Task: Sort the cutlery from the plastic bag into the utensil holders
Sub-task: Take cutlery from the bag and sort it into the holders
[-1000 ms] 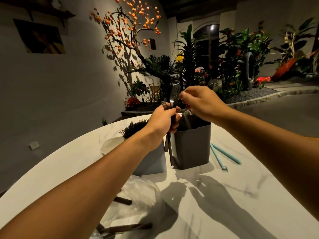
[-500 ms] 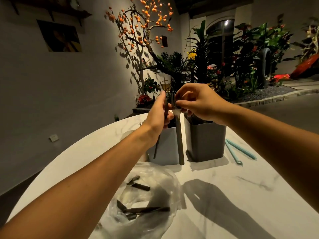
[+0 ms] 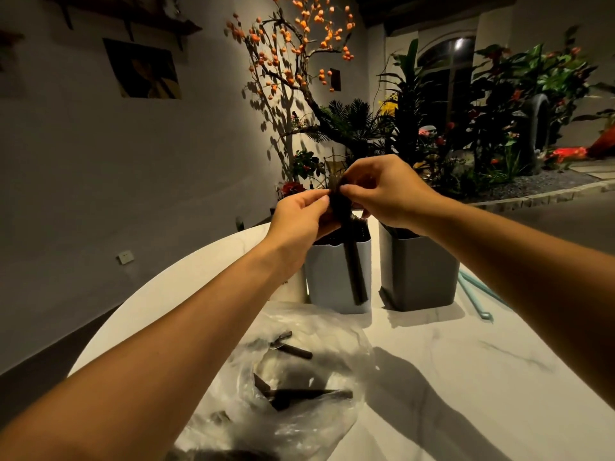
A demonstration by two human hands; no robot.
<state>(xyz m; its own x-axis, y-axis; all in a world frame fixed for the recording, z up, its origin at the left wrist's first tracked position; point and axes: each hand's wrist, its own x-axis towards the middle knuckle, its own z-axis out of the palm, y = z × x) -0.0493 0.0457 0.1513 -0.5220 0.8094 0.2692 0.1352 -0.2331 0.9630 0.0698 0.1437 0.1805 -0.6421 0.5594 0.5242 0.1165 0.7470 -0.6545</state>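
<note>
While two hands point(image 3: 346, 201) pinch one utensil point(image 3: 354, 264), two holders point(image 3: 416, 274), one bag point(image 3: 299, 377)

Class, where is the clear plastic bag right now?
In the head view, the plastic bag lies on the white table, low and centre-left, just in front of the light-blue holder.

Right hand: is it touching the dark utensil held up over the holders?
Touching. The head view shows the right hand pinching the top of the dark utensil, with the left hand gripping it too.

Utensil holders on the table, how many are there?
2: a light grey holder below the left hand, and a dark grey holder just right of it.
</note>
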